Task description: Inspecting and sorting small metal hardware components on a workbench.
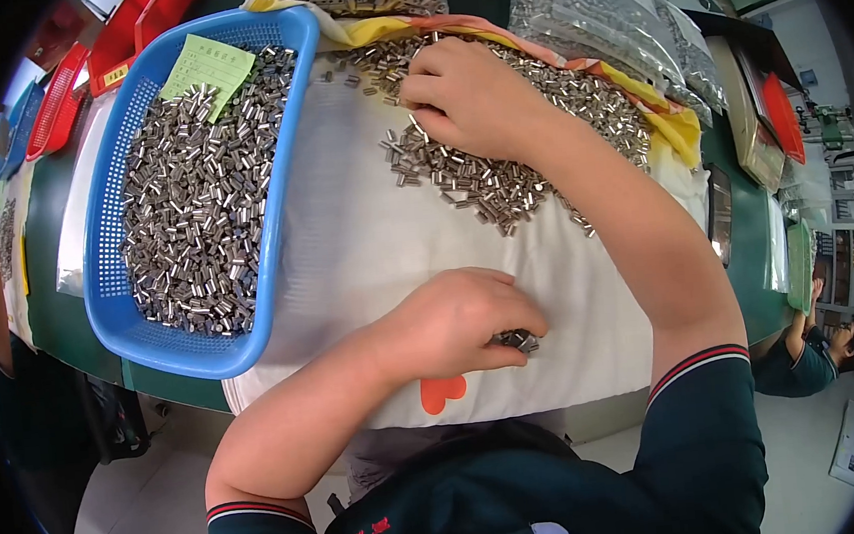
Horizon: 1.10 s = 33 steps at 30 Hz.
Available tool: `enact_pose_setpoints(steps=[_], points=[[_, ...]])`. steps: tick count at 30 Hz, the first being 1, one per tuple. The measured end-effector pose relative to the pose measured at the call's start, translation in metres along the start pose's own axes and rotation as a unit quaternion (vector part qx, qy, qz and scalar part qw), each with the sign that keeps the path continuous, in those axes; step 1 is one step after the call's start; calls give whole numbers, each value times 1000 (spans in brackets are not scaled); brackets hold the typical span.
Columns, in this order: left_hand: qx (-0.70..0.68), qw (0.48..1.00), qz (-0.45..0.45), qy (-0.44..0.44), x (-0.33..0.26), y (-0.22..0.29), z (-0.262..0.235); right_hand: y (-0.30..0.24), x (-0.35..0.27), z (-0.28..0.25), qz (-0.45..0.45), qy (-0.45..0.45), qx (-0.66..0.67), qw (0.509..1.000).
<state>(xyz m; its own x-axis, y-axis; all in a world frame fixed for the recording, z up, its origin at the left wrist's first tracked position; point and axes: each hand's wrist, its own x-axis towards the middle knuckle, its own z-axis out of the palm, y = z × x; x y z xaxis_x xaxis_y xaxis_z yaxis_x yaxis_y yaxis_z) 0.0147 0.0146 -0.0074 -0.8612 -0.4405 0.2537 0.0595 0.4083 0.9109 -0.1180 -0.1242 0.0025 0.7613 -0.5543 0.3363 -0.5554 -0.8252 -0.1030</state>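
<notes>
**Both hands in the metal sleeves on the white cloth**

Your left hand (456, 320) is curled into a loose fist, and its fingertips (513, 345) pinch a small cluster of metal sleeves (516, 339) that peeks out under the fingers, right against the white cloth (363, 222). That cluster lies near the front edge of the cloth, well apart from the main heap.

Your right hand (469, 93) is bent, fingers (418, 92) pressed down into the spread pile of metal sleeves (485, 177); whether they actually grip any pieces cannot be told, since the palm hides them. The pile fans out beneath and beside that hand, trailing toward you along the forearm and away toward the yellow cloth edge (672, 127).

To your left, touching the white cloth, sits a blue plastic basket (271, 194) full of the same sleeves, with a yellow-green paper slip (209, 68) lying at its far end. Clear bags of parts (608, 12) lie beyond the pile. Red trays (62, 95) stand at the far left. Another person (805, 353) sits low at the right.
</notes>
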Motion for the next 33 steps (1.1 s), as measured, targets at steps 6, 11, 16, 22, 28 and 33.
enact_pose_setpoints(steps=[6,11,16,22,28,33], points=[[23,999,35,24,-4,3,0,0,-41,-34,63,37,2,997],[44,998,31,12,2,2,2,-35,-53,-33,62,109,-4,992],[45,999,20,18,-2,5,3,-72,-51,1,-37,24,32,999],[60,998,15,20,1,7,4,-39,-74,-16,33,29,-21,999],[63,998,7,7,2,8,1,2,-83,-35,121,129,-63,982],[56,998,1,11,-1,8,-1,-5,-122,-94,301,71,149,939]])
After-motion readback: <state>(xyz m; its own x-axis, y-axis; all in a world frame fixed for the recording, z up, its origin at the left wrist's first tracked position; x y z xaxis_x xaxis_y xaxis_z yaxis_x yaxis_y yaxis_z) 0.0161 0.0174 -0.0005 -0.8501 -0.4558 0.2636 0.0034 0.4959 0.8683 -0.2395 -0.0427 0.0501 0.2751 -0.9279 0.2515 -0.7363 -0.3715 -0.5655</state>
